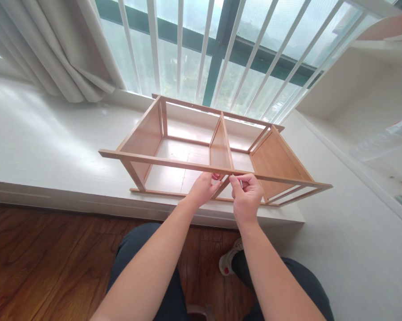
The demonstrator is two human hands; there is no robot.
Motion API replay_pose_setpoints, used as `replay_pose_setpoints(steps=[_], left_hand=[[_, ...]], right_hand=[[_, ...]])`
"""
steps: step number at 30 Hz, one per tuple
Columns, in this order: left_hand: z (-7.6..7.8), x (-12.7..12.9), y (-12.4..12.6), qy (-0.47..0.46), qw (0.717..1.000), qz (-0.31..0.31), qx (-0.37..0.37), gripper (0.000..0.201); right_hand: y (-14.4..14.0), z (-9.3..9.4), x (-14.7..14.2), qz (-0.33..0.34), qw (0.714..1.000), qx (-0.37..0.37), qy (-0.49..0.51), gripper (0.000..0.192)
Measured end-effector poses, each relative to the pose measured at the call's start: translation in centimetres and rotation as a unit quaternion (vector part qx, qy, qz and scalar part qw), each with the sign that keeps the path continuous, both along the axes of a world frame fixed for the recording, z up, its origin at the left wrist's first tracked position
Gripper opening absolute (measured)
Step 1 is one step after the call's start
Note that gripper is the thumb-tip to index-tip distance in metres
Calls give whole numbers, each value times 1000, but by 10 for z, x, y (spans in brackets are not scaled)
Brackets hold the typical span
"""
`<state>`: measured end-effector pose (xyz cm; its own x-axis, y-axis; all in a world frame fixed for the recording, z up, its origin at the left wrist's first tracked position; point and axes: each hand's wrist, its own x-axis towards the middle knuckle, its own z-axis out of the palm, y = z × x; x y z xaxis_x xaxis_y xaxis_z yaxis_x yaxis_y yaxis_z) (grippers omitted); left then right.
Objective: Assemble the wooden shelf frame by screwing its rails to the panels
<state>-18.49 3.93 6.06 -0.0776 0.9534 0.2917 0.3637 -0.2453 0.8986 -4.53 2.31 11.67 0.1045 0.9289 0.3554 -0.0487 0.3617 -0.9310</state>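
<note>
A light-brown wooden shelf rack (174, 162) lies on its side on the white window ledge, with a panel at each end and a middle shelf (220, 145) between its long rails. My left hand (203, 189) is at the near rail beside the middle shelf, fingers curled in under the rail around the shelf's near edge. Just to its right, my right hand (249, 194) is closed in a pinch against the same rail where the middle shelf meets it. Something small and greyish shows between its fingers, too small to name.
White window bars (179, 49) stand right behind the rack, with a grey curtain (70, 49) at the left. On the right are a white wall and a niche with a clear plastic bottle (378, 142). Below the ledge (54, 151) lies a dark wood floor (54, 258).
</note>
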Motion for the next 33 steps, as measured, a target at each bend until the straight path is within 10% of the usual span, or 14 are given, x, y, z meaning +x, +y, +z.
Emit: replay_pose_setpoints(steps=[14,22,33], left_hand=[[2,-6,-18,-5,1000,-1,-12,30],[31,4,-70,-110,987,59,-97,18],[40,51,-109,-397,879,-66,-254,46]], right_hand=[[8,-20,15,-45,990,52,-120,34],[-10,-15,47,40,972,99,-207,21],[-26,-5,46,140,914,293,-245,13]])
